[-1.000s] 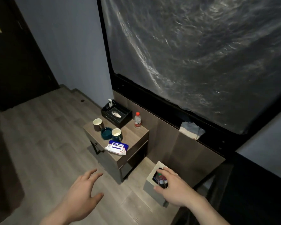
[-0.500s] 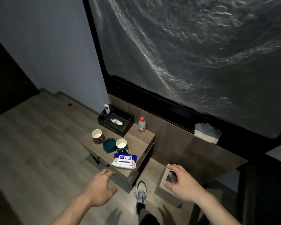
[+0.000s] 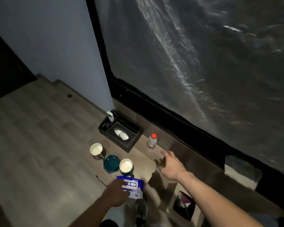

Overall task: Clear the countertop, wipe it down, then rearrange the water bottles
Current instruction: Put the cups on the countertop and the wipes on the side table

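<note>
At the near edge of the small wood-topped bench (image 3: pixel 144 159), the left hand (image 3: pixel 116 193) now closes its fingers round the blue-and-white soft pack of wet wipes (image 3: pixel 132 188), which half a second ago lay untouched while that hand hovered short of it. The right hand (image 3: pixel 171 166), half a second ago over the square waste bin (image 3: pixel 184 205) on the floor at near right, has swung up over the bench's right side, fingers loosely spread and grasping nothing. This looks like the start of the wiping stage (though the top is not yet cleared). Just beyond the pack stand a white-lined dark mug (image 3: pixel 126 166), a teal glazed dish (image 3: pixel 111 163) touching it on the left, and a second white-lined brown mug (image 3: pixel 97 150) farther left. Farther back sits a black tissue box with a white remote (image 3: pixel 120 131) standing in its side slot. The lone clear plastic water bottle with a red cap (image 3: pixel 152 141) stands upright at the far right corner, near the wall panel, ahead of the right hand.
</note>
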`<move>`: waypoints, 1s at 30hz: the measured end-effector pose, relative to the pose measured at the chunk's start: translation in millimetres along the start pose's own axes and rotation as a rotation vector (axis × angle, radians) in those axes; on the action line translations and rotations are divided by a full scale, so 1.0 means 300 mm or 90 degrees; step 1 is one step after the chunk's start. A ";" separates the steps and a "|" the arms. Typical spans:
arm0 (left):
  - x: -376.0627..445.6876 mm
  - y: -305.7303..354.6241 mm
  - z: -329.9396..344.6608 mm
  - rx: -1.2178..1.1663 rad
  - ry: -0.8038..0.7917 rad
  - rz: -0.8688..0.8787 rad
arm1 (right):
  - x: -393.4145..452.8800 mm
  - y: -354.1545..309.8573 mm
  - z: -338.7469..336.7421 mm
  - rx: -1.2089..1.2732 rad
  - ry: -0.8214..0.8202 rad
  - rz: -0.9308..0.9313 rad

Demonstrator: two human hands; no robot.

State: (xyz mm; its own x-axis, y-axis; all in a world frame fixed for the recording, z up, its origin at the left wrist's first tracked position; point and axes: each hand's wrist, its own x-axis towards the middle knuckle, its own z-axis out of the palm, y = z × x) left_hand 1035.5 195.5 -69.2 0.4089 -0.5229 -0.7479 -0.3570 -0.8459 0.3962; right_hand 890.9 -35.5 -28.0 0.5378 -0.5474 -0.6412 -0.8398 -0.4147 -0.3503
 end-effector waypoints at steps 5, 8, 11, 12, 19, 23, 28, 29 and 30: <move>0.203 0.000 0.045 -0.130 -0.035 -0.036 | 0.239 -0.097 -0.040 -0.041 0.011 -0.001; 0.335 -0.023 0.081 -0.183 -0.032 -0.088 | 0.366 -0.125 -0.030 -0.041 0.015 -0.004; 0.448 -0.043 0.136 -0.243 -0.035 -0.140 | 0.481 -0.134 -0.003 -0.058 0.021 -0.003; 0.479 -0.049 0.154 -0.270 -0.031 -0.146 | 0.511 -0.134 0.005 -0.065 0.021 0.002; 0.674 -0.076 0.261 -0.127 -0.079 -0.138 | 0.625 -0.105 0.062 -0.073 0.043 -0.001; 0.713 -0.097 0.310 -0.057 0.012 -0.075 | 0.647 -0.067 0.079 -0.067 0.071 0.019; 0.683 -0.065 0.267 -0.348 0.153 -0.158 | 0.596 -0.040 0.082 -0.037 0.102 0.020; 0.687 -0.076 0.250 -0.341 0.150 -0.142 | 0.571 -0.038 0.078 -0.021 0.099 0.025; 0.671 -0.068 0.220 -0.337 0.125 -0.134 | 0.539 -0.036 0.074 -0.002 0.096 0.032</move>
State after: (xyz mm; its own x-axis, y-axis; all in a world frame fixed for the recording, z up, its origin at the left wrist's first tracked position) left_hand 1069.8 114.5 -263.1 0.5912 -0.3059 -0.7463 0.1946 -0.8439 0.5000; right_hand 985.4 -103.3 -143.0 0.4999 -0.6704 -0.5483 -0.8661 -0.3856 -0.3181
